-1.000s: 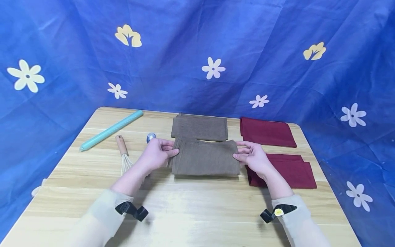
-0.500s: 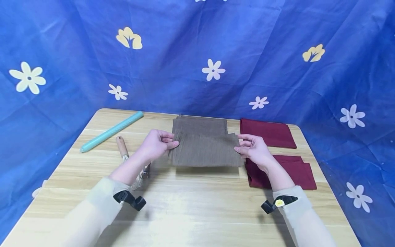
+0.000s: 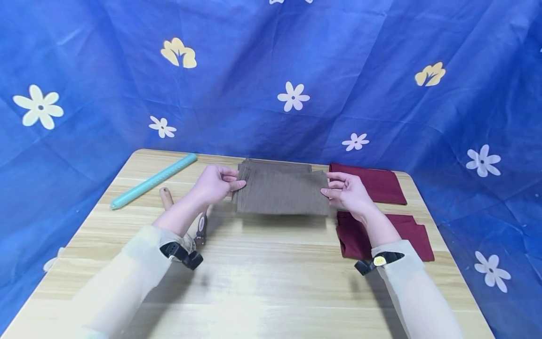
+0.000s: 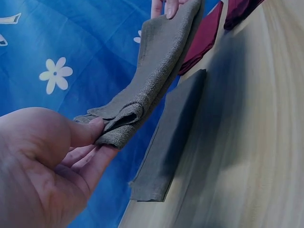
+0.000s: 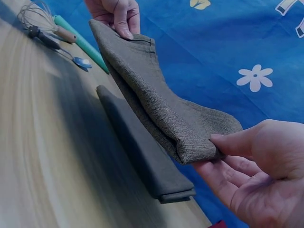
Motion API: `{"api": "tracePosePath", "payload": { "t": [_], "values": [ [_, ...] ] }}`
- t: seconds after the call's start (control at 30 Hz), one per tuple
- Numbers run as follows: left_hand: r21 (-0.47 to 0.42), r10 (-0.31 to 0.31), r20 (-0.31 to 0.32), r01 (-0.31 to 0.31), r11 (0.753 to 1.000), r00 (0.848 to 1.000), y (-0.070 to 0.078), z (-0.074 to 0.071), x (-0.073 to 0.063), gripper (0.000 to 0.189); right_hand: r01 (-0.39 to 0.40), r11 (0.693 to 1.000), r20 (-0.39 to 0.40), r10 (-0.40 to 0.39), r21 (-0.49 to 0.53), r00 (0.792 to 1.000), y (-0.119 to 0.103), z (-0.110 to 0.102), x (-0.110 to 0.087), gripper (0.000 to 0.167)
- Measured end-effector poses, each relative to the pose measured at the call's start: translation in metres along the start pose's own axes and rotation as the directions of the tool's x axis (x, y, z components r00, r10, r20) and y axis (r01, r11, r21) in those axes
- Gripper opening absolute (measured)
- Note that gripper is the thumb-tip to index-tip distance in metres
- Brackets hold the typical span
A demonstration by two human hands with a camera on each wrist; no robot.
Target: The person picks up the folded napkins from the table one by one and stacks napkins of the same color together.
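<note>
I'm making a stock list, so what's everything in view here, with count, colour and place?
Held cloth: 1, grey-brown, raised between the hands
Lying cloth: 1, grey-brown, table's far side
Red cloths: 2, dark red, table's right
Rod: 1, teal, table's far left
Whisk: 1, brown handle, table's left
Spoon-like tool: 1, dark handle, near the whisk
Table: 1, pale wood, beneath the cloths
Backdrop: 1, blue with flowers, behind the table
Left hand: 1, bare, pinching the held cloth's left end
Right hand: 1, bare, pinching its right end
Sleeves: 2, pale, forearms
Wrist cameras: 2, black, cuffs
</note>
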State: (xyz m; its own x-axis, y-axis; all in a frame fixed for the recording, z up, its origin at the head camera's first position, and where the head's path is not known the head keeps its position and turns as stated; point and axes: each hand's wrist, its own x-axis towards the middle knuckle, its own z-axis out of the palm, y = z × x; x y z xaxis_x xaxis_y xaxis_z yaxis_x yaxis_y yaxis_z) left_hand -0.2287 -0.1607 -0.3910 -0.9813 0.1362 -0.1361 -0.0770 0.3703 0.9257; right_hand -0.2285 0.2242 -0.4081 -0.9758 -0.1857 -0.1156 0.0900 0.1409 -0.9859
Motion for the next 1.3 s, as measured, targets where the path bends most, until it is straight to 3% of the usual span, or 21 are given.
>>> {"api": "tracePosePath", "payload": {
  "t": [0.7,1.3],
  "values": [
    [-0.069,-0.033,0.005,0.034,0.997,0.999,-0.001,-0.005,0.04,0.047,-0.015,0.999,-0.018,0.016,0.035,1.0,0.009,-0.004,0.049,0.058],
    [-0.092,-0.067,-0.041,0.063,0.994,0.997,-0.012,-0.008,0.069,0.049,-0.072,0.997,-0.044,0.073,0.034,0.996,0.015,-0.001,0.08,0.057]
  ]
}}
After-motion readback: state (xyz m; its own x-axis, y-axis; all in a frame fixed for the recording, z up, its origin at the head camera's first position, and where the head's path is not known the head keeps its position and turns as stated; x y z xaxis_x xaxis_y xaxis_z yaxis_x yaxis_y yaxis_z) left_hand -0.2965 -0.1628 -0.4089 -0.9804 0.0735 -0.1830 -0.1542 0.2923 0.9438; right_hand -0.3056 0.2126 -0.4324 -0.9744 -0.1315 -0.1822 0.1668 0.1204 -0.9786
